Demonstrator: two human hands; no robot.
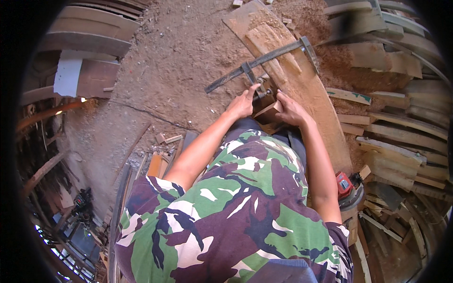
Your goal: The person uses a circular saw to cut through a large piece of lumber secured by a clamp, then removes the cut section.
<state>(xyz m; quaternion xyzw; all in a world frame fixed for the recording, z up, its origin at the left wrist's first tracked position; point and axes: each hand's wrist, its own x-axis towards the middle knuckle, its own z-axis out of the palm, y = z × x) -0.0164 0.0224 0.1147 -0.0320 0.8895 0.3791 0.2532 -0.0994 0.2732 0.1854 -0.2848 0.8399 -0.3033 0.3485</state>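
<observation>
A dark metal bar clamp (pixel 271 56) lies across a long wooden board (pixel 325 125), its sliding jaw toward me. My left hand (pixel 243 104) is at that jaw, fingers bent around its lower end, with one finger stretched along the metal; its grip is partly hidden. Close beside it, my right hand (pixel 292 109) pinches a small wooden block (pixel 269 111) that is tilted just below the clamp's screw end. Loose strips of wood (pixel 266 49) and sawdust lie on the board under the clamp bar.
Stacked wood pieces (pixel 396 127) line the right side, and more planks (pixel 89 42) stand at the far left. A red power tool (pixel 345 185) sits by my right elbow. Wood offcuts (pixel 158 165) lie left of my lap on the dirt floor (pixel 165 66).
</observation>
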